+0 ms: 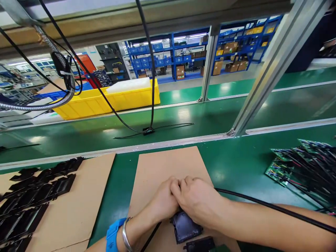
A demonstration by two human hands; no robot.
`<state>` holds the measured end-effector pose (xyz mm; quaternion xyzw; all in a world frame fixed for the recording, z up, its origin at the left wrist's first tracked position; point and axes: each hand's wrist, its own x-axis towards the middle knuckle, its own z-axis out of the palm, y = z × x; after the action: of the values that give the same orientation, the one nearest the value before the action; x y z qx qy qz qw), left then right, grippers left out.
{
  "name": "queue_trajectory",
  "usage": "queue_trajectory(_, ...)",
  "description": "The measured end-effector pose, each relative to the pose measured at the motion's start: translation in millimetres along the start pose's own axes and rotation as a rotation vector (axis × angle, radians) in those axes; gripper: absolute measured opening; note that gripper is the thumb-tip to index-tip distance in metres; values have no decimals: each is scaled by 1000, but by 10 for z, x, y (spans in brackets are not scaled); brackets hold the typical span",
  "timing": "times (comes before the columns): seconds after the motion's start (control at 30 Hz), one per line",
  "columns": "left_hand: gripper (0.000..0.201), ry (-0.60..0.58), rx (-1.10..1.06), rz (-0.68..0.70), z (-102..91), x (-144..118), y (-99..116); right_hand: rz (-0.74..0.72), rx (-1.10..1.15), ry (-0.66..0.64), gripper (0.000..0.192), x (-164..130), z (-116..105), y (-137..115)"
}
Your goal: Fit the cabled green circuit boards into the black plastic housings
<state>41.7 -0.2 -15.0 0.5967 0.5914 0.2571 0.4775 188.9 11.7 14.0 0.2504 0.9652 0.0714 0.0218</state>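
Black plastic frames (34, 196) are seen piled on cardboard at far left; at centre, a black housing (185, 227) is pressed onto the cardboard sheet (162, 164) by the left hand (164, 203) and right hand (196, 199), both curled shut together over it; circuit boards (299, 164) are stacked right.

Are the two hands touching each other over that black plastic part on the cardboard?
Touching. The head view shows the left hand and right hand pressed together knuckle to knuckle, no gap, above the black part.

Both hands, left hand (164, 203) and right hand (196, 199), rest on the plastic housing (185, 227) on the centre cardboard sheet (162, 168). Plastic frames (34, 196) lie left; circuit boards (301, 164) lie right.
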Motion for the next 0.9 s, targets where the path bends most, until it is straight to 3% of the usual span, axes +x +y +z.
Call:
queue_trajectory(0.07, 6, -89, -1, -82, -24, -46, -43, -45, 68, 1, 41, -56, 17, 115)
queue_trajectory(0.13, 14, -157, 0, -132, -83, -129, -49, -77, 182, -5, 24, -110, 37, 277)
queue_trajectory(0.2, 27, -125, 92, -84, -151, -214, -40, -98, 261, -41, 14, -140, 79, 431)
queue_trajectory(0.33, 43, -18, 394, 102, -202, -276, -69, -83, 322, -101, 14, -119, 204, 595)
queue_trajectory(0.53, 42, -42, 449, 126, -148, -218, -132, -58, 309, -85, 24, -75, 260, 605)
queue_trajectory(0.7, 40, -37, 436, 107, -132, -202, -149, -66, 348, -143, 11, -84, 267, 553)
queue_trajectory(0.9, 42, -53, 394, 134, -167, -203, -222, 25, 441, -127, 12, -93, 403, 498)
